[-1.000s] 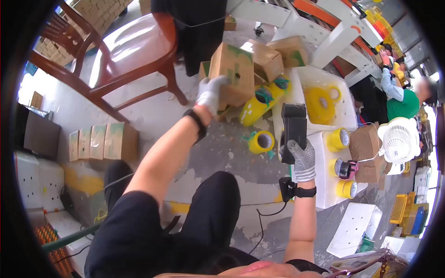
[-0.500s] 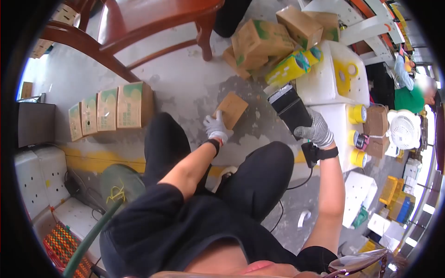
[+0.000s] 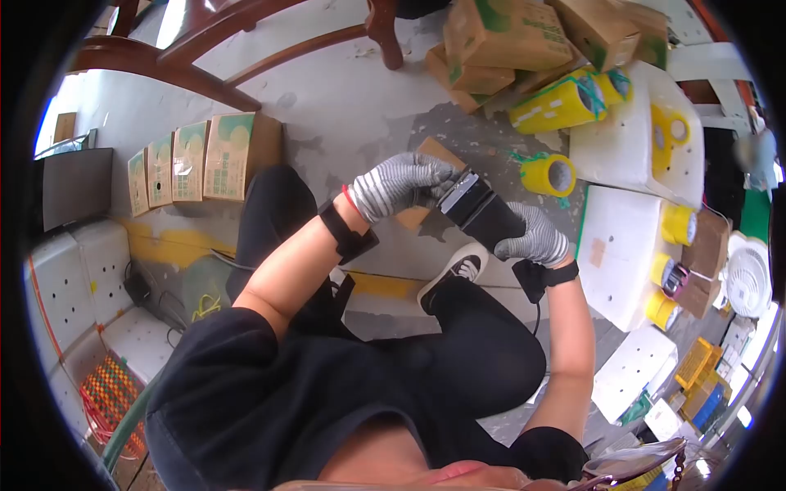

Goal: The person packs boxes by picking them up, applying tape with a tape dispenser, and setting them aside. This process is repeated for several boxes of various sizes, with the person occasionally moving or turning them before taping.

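Observation:
My right hand (image 3: 536, 236), in a grey striped glove, is closed around the rear of a black tape dispenser (image 3: 495, 221). The dispenser is tilted, with its pale metal end up and left. At that end, my left hand (image 3: 407, 184), gloved the same way, has its fingers curled and pinched together. Whatever is between those fingertips is too small to make out. Below both hands a small brown cardboard box (image 3: 440, 152) lies on the floor, partly covered by the left hand and dispenser. A yellow tape roll (image 3: 548, 175) lies right of the dispenser.
Several cartons (image 3: 237, 155) stand in a row at left. More cartons (image 3: 508, 37) and wrapped yellow tape rolls (image 3: 561, 102) are piled at upper right beside white foam boxes (image 3: 618, 245). A wooden chair (image 3: 311, 53) stands ahead. A fan (image 3: 747, 277) is at far right.
My left hand has left the small box and risen to the dispenser's end. My right hand has brought the dispenser left and lower. The view has shifted, and a separate yellow tape roll now shows.

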Motion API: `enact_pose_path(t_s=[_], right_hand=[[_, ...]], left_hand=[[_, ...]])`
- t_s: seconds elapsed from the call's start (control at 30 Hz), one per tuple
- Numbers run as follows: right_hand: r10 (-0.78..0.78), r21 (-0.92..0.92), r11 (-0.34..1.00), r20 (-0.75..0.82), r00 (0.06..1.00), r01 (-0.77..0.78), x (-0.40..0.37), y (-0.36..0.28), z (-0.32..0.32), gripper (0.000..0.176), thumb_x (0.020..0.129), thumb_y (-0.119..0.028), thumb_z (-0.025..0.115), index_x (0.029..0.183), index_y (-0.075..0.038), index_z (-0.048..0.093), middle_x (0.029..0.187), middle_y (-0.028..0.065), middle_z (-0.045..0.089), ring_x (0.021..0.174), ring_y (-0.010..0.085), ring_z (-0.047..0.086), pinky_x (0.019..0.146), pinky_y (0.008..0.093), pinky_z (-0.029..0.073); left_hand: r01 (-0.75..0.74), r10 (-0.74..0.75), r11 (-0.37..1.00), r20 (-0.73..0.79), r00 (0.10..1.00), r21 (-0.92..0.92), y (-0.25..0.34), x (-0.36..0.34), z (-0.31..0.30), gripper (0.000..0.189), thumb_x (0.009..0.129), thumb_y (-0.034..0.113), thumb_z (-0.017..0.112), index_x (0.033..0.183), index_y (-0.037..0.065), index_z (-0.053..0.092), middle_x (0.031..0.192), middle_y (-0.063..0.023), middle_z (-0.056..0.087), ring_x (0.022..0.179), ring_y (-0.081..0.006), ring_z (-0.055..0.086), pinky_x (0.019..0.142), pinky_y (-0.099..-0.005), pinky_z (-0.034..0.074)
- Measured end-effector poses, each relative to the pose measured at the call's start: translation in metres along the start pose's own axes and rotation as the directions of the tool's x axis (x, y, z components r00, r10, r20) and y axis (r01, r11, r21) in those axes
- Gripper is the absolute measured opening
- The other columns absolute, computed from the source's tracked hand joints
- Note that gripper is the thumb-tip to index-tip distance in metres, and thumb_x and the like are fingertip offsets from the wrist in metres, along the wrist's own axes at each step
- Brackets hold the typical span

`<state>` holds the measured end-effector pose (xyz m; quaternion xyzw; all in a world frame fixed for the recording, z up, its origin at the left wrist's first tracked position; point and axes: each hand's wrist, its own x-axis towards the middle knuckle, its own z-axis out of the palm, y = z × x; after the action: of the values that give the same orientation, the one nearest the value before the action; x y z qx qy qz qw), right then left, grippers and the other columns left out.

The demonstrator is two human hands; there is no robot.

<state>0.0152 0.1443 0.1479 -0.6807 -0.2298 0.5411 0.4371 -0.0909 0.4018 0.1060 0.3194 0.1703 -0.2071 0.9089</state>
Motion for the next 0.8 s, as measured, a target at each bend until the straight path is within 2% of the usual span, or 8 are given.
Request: enact_pose_path(t_s=[0.1,0.17,0.23,0.4,0.57,0.63,0.7,0.8], right_hand=[[0.054,0.17,0.983,0.064,0.996,-0.064,0.02,0.01,0.002,0.043,0.064,-0.026,0.081,0.094,-0.002,0.062,0.083,0.0058,0.064,0.077,0.0117,0.057,0.071,0.0295,0.047],[0.021,0.067,0.997,0.07,0.997,-0.026,0.046,0.034,0.006,0.043,0.065,-0.028,0.079,0.094,-0.001,0.062,0.083,0.008,0.065,0.077,0.0129,0.058,0.071,0.0303,0.047],[-0.001,-0.015,1.0,0.082,0.997,0.002,0.061,0.062,0.011,0.043,0.067,-0.029,0.078,0.095,0.0,0.062,0.083,0.0102,0.065,0.076,0.014,0.058,0.071,0.0311,0.048],[0.154,-0.117,0.982,0.064,0.986,-0.146,0.044,0.094,-0.008,0.045,0.071,-0.035,0.074,0.094,0.001,0.062,0.078,0.0108,0.064,0.071,0.016,0.059,0.066,0.0319,0.048],[0.069,-0.231,0.971,0.019,0.997,-0.063,0.037,0.136,-0.005,0.047,0.072,-0.034,0.075,0.096,0.003,0.061,0.081,0.0124,0.065,0.074,0.018,0.06,0.069,0.032,0.049],[0.214,-0.044,0.976,0.016,0.977,-0.213,0.046,0.14,-0.003,0.048,0.072,-0.036,0.075,0.097,0.004,0.061,0.085,0.0154,0.066,0.078,0.0222,0.062,0.072,0.0336,0.049],[0.255,-0.121,0.96,0.007,0.967,-0.252,0.056,0.172,-0.001,0.049,0.073,-0.036,0.074,0.098,0.004,0.061,0.088,0.0171,0.066,0.079,0.0243,0.063,0.075,0.0344,0.049],[0.267,-0.08,0.961,0.009,0.964,-0.266,0.059,0.194,-0.001,0.054,0.072,-0.041,0.074,0.099,0.003,0.062,0.086,0.0172,0.066,0.078,0.0246,0.063,0.075,0.0349,0.049]], left_hand=[[0.034,-0.038,0.997,-0.063,0.997,-0.065,-0.02,0.009,-0.024,0.026,0.085,0.013,0.063,0.103,-0.005,0.063,0.092,-0.0098,0.067,0.08,-0.017,0.064,0.076,-0.0292,0.052],[0.008,0.101,0.965,-0.397,0.912,0.263,-0.029,0.012,-0.031,0.02,0.084,0.007,0.061,0.1,-0.005,0.064,0.087,-0.0089,0.067,0.074,-0.0152,0.063,0.072,-0.0278,0.052],[0.231,0.268,0.743,-0.595,0.757,0.628,-0.031,0.017,-0.035,0.016,0.082,0.001,0.059,0.094,0.0,0.068,0.074,-0.0078,0.067,0.064,-0.0123,0.06,0.059,-0.0259,0.05],[0.399,0.302,0.683,-0.734,0.609,0.612,-0.037,0.038,-0.138,0.011,0.082,0.01,0.064,0.087,0.001,0.069,0.062,-0.0034,0.061,0.054,-0.0089,0.053,0.051,-0.0243,0.045],[0.449,0.321,0.513,-0.649,0.69,0.732,-0.075,0.076,-0.168,0.018,0.084,0.017,0.064,0.091,0.002,0.068,0.069,-0.004,0.064,0.059,-0.0106,0.055,0.056,-0.026,0.045],[0.383,0.235,0.644,-0.648,0.724,0.662,-0.093,0.083,-0.166,0.022,0.082,0.021,0.063,0.096,0.004,0.069,0.085,-0.0112,0.069,0.076,-0.0197,0.063,0.073,-0.0305,0.048],[0.509,0.201,0.544,-0.693,0.692,0.667,-0.1,0.086,-0.159,0.025,0.083,0.021,0.062,0.1,0.005,0.068,0.092,-0.0113,0.069,0.084,-0.0211,0.063,0.079,-0.0298,0.047],[0.232,0.366,0.693,-0.611,0.702,0.682,-0.124,0.088,-0.175,0.028,0.08,0.023,0.067,0.1,0.003,0.064,0.096,-0.0167,0.067,0.088,-0.0234,0.064,0.08,-0.0303,0.048]])
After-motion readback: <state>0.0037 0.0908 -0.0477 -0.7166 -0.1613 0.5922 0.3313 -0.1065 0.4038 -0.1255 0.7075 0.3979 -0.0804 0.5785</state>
